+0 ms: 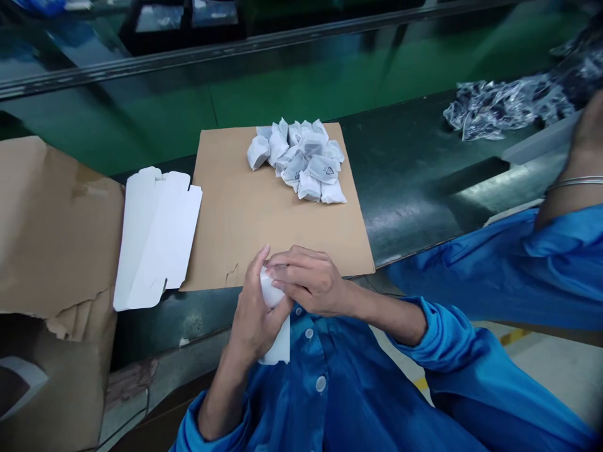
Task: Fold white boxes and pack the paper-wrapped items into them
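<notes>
Close to my body, at the front edge of the cardboard sheet, a small white carton (281, 342) is held upright. My left hand (257, 314) wraps round its side, thumb and fingers closed on it. Over the top end lies my right hand (308, 279), its fingertips pressed on the carton's upper flaps and partly hiding them. Farther back on the cardboard sheet (226, 213) sits a heap of small white wrapped packets (304, 160), some printed with a triangle mark. Left of it lies a stack of flat white carton blanks (157, 238).
A big brown cardboard box (56, 226) stands at the left. Along the back runs a green panel (301, 81) under a dark rail. Crumpled clear plastic bags (509, 107) lie at the back right. At the right edge, a co-worker's arm (575, 163) in a blue sleeve reaches in.
</notes>
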Demonstrator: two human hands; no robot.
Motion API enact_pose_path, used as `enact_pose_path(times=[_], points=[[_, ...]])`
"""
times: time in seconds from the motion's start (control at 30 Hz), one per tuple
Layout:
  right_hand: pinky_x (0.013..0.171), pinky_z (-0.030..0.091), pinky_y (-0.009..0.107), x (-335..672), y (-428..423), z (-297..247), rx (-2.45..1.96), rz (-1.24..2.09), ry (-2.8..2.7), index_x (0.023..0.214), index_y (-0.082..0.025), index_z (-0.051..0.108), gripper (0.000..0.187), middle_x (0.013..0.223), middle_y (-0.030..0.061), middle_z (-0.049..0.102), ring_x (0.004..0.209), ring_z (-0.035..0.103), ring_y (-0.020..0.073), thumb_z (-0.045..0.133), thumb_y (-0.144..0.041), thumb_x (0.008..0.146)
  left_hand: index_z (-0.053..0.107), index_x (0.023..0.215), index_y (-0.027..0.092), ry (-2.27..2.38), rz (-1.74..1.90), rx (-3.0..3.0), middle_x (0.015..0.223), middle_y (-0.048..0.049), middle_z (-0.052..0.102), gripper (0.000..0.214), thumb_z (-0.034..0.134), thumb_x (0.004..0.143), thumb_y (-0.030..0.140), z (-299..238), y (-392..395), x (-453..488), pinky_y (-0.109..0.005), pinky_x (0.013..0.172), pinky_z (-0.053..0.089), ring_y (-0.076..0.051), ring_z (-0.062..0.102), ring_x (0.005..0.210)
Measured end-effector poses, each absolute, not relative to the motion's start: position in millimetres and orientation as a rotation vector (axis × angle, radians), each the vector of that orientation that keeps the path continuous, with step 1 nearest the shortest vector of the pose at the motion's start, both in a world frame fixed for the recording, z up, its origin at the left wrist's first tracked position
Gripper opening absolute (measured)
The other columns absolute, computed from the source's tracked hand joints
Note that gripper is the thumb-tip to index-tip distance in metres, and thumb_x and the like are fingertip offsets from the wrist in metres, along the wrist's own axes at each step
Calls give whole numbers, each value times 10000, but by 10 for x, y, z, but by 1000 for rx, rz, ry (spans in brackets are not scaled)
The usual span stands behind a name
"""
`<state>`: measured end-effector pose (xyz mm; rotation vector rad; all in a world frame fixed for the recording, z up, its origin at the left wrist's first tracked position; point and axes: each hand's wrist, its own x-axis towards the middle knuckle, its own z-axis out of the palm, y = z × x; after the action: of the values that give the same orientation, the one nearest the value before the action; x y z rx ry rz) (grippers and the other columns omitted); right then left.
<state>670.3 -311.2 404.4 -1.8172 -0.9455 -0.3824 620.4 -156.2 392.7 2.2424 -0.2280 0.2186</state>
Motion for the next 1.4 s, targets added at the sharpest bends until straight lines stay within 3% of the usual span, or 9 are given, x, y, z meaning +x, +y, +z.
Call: enact_pose_path(times=[0.23, 0.4, 0.6, 0.73, 0.87, 1.03, 1.17, 1.3, 1.4], points=[[955, 541, 351, 6729, -3174, 4078, -1720, -128, -792, 1202, -197, 662, 260, 1210, 83, 711, 1137, 658, 167, 540, -224, 974, 443, 1368, 209, 94, 300, 2050, 1361, -137, 537, 664, 735, 794, 375, 3909, -1718, 6260, -362, 961, 518, -257, 582, 1213], [937, 544, 410, 6658, -3264, 4129, -1886, 385, -514, 1486, -244, 414, 774, 1419, 105, 573, 1224, 602, 261, 760, -381, 806, 391, 1298, 241, 380, 559, 1559, 1138, -73, 602, 524, 622, 887, 470, 3920, -1628, 6635, -362, 805, 570, -192, 681, 923], [892, 511, 339, 7079, -3314, 4328, -2051, 686, -866, 1335, -202, 582, 434, 1241, 75, 689, 1076, 667, 229, 624, -305, 915, 355, 1455, 234, -167, 727, 2357, 1360, -145, 560, 781, 737, 809, 448, 3962, -1237, 6695, -524, 1160, 320, -300, 520, 1305], [788, 496, 370, 7612, -3178, 4654, -2587, 355, -1104, 1185, -149, 642, 345, 1098, 128, 705, 982, 666, 284, 548, -395, 961, 457, 1421, 222, -975, 350, 2745, 1267, -111, 660, 615, 639, 882, 455, 3957, -1083, 6593, -467, 1036, 440, -295, 615, 1152], [896, 449, 415, 8366, -2773, 4726, -2927, -383, -1197, 1157, -94, 598, 289, 1160, 140, 631, 1162, 559, 297, 393, -76, 954, 558, 1313, 175, -1025, 342, 2820, 1175, -88, 706, 465, 573, 927, 434, 3935, -1083, 6574, -392, 915, 495, -250, 649, 1020], [965, 400, 435, 8785, -2526, 4564, -2991, -256, -1402, 991, -83, 654, 300, 1043, 126, 656, 1159, 548, 288, 395, 16, 877, 478, 1394, 99, -902, 359, 2869, 1341, -159, 621, 557, 552, 939, 410, 3963, -1120, 6487, -468, 1044, 431, -296, 592, 1180], [876, 446, 385, 8223, -2941, 4580, -2534, -62, -1235, 1258, -108, 560, 342, 1117, 111, 661, 1034, 593, 249, 484, -188, 934, 382, 1488, 158, -926, 323, 2861, 1461, -180, 509, 635, 559, 932, 410, 4048, -1246, 6454, -557, 1137, 319, -340, 471, 1345], [752, 468, 302, 7615, -3575, 4449, -2346, 393, -885, 1270, -123, 547, 349, 946, 52, 704, 823, 630, 179, 527, -256, 948, 551, 1348, 256, -1119, 227, 2774, 1455, -139, 518, 401, 531, 950, 297, 4064, -1425, 6538, -502, 1065, 403, -308, 495, 1315], [866, 473, 366, 7337, -3848, 4213, -2567, 111, -670, 1187, -139, 610, 294, 1099, 113, 687, 1030, 619, 248, 549, -318, 962, 636, 1212, 297, -1141, 158, 2744, 1428, -113, 537, 327, 522, 930, 179, 4009, -1475, 6574, -449, 925, 467, -298, 536, 1243]])
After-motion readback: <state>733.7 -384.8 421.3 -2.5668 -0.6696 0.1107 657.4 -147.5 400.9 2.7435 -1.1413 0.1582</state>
